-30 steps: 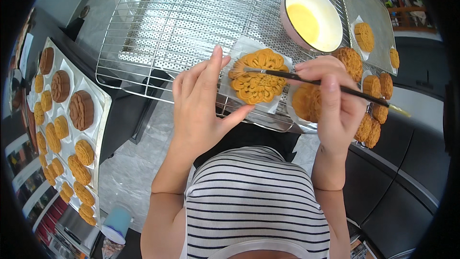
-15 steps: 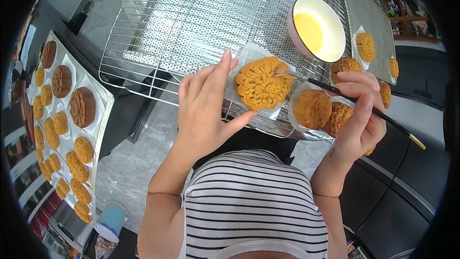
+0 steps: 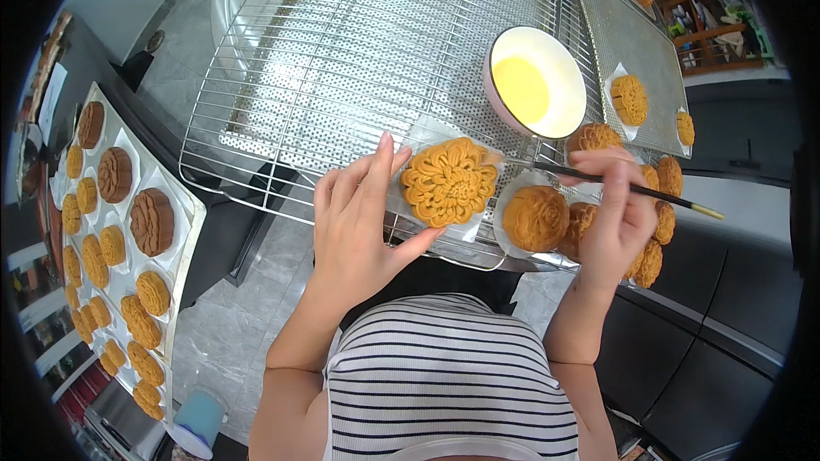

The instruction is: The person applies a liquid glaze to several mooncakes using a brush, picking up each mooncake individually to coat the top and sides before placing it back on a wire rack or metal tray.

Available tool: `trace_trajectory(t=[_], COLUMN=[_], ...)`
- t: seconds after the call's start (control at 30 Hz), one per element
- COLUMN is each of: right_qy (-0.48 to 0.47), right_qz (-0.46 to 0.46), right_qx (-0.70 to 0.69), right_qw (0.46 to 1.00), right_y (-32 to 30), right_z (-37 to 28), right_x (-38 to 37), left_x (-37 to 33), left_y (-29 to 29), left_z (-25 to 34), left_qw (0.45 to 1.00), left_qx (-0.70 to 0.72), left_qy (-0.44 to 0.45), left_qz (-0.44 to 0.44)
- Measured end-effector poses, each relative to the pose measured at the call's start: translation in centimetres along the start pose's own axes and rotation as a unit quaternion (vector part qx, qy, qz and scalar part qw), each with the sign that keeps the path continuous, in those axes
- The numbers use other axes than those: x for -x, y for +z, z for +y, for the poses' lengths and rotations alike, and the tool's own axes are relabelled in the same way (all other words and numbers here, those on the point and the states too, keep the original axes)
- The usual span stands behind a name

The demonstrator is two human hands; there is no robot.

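A golden mooncake [image 3: 450,181] with a petal pattern sits on white paper [image 3: 470,229] on the wire rack. My left hand [image 3: 354,226] steadies it from the left, thumb at its near edge and fingertips at its far left side. Between the fingers of my right hand [image 3: 617,218] is a slim brush [image 3: 675,199] with a black handle and gold end. The brush tip lies at the mooncake's right edge. Beyond it stands a pale bowl [image 3: 568,85] with yellow liquid [image 3: 519,90]. Another round mooncake [image 3: 535,218] lies just right of the paper.
Under the wire rack [image 3: 282,90] lies a perforated metal sheet [image 3: 376,43]. More mooncakes [image 3: 658,243] crowd the right side, and a mesh tray [image 3: 611,34] stands beyond. At left, a pale tray [image 3: 184,239] carries brown and golden mooncakes. A blue cup [image 3: 202,417] is at lower left.
The brush tip has moved from the mooncake's patterned top to its right edge, and the handle lies flatter. My left hand stays by the mooncake. The whole view has shifted slightly.
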State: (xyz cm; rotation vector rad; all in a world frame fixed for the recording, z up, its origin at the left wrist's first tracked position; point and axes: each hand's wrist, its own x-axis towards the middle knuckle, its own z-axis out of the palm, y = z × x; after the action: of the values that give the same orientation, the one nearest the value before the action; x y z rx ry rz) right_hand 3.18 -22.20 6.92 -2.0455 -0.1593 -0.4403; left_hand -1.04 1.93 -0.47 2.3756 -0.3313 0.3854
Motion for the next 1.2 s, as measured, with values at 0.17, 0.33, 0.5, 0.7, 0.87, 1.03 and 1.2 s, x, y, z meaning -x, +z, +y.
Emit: trace_trajectory(t=[0.17,0.33,0.5,0.7,0.87,1.03,1.2], right_qy=[-0.149,-0.196,-0.171,-0.189,-0.174,-0.23,-0.186], right_qz=[-0.04,-0.161,-0.082,-0.204,-0.141,-0.141,-0.151], right_qx=[0.149,0.127,0.133,0.103,0.084,0.129,0.078], right_qw=[0.977,0.959,0.973,0.955,0.971,0.954,0.968], right_y=[-0.4,-0.4,-0.7,-0.8,-1.7,-1.6,-1.5], right_z=[-0.6,-2.8,-1.4,-3.1,-1.2,-1.6,-1.1], right_x=[-0.4,0.7,-0.5,1.8,1.0,2.0,2.0], left_x=[0.0,0.1,-0.2,0.1,-0.5,-0.1,-0.3], left_y=[0.0,0.1,0.1,0.1,0.1,0.2,0.2], left_z=[0.0,0.0,0.2,0.0,0.3,0.2,0.2], left_qw=[1.0,1.0,1.0,1.0,1.0,1.0,1.0], left_qx=[0.001,0.002,-0.006,-0.007,0.001,-0.003,-0.002], left_qy=[0.007,0.002,0.016,0.006,0.016,0.011,0.013], left_qz=[0.007,0.003,0.02,0.021,0.021,0.021,0.022])
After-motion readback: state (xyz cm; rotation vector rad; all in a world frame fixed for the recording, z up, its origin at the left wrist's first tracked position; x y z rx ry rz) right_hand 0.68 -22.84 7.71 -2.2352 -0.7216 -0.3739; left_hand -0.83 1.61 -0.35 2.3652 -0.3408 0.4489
